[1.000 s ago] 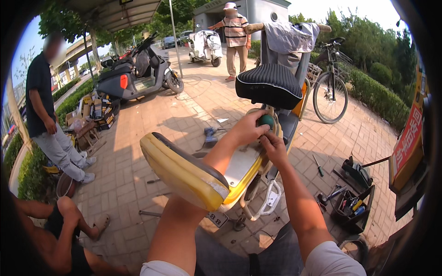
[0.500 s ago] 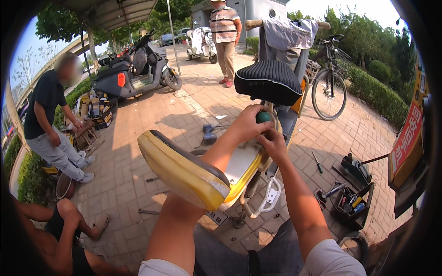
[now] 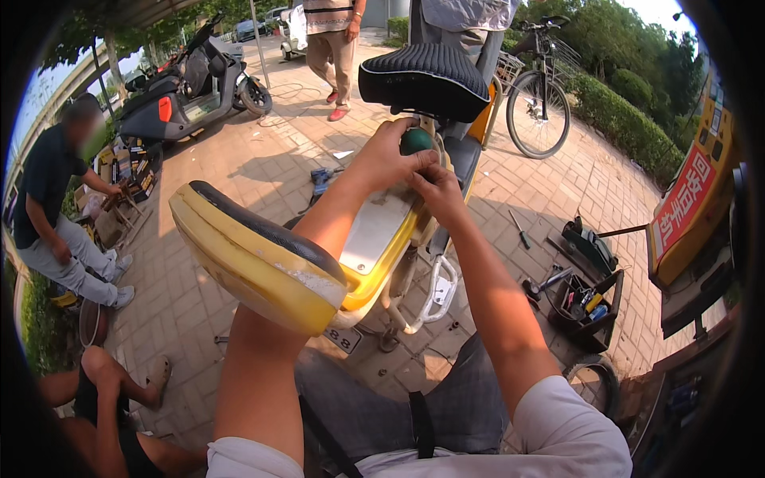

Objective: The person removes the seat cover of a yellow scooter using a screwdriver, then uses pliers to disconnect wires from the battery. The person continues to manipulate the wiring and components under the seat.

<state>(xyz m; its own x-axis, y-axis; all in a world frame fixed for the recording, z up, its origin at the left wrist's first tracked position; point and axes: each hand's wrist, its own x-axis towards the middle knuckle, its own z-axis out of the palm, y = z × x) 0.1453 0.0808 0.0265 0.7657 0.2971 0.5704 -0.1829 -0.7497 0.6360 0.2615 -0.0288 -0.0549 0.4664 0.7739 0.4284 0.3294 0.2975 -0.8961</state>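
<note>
Head view: near the white panel (image 3: 376, 231)'s far edge, the left hand (image 3: 386, 158) cups a green ball (image 3: 416, 142), probably light, smooth, best palmed; the right hand (image 3: 438, 189) pinches below, contents hidden.

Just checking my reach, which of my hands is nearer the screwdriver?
Right. Your right hand, just below the green ball, is left of the screwdriver and slightly higher in the picture; your left hand, at the ball's left side, is farther left.

Bright daylight — glaring pale sky (image 3: 655, 14) upper right, shadows across tan brick paving (image 3: 211, 211) upper centre, black curved fisheye rim.
</note>
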